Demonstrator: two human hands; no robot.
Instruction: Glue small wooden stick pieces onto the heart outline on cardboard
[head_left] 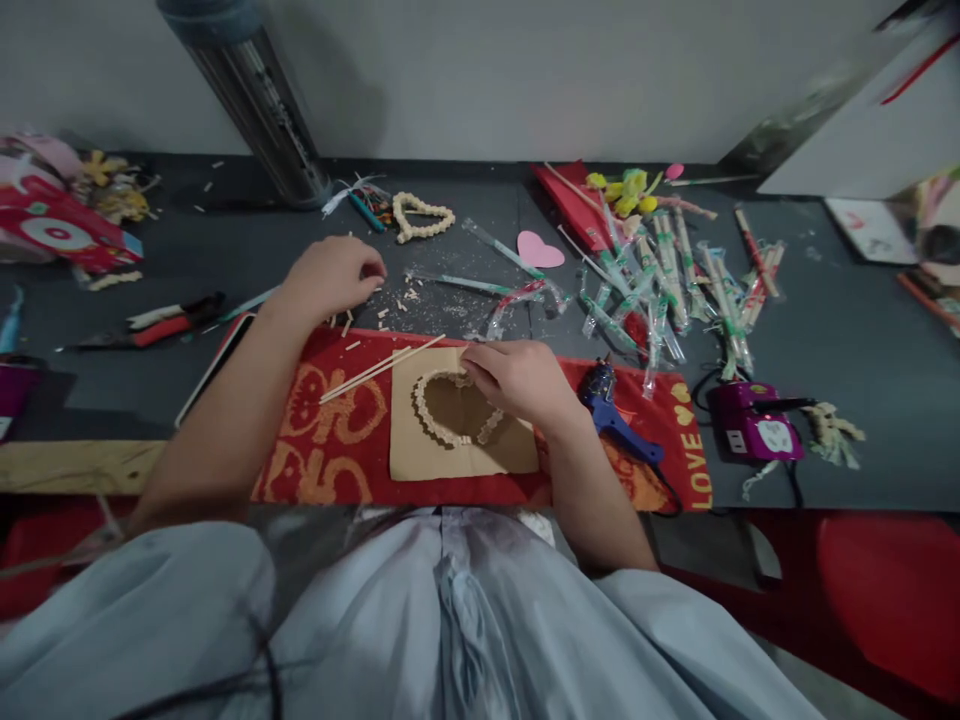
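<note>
On a square of brown cardboard lies a heart outline built of short pale stick pieces. My right hand is over its upper right part, thumb and fingers pinched together at the top dip; what is between them is hidden. My left hand is up and to the left, just above scattered cut stick bits. Its fingers curl in to a pinch, and I cannot make out anything in them. Long thin sticks lie across the cardboard's upper left corner. A blue glue gun rests right of my right hand.
A red printed cloth lies under the work. Behind are a second stick heart, a pink paper heart, plastic-wrapped sticks and a tall dark bottle. Pliers lie left; a purple box with a cord sits right.
</note>
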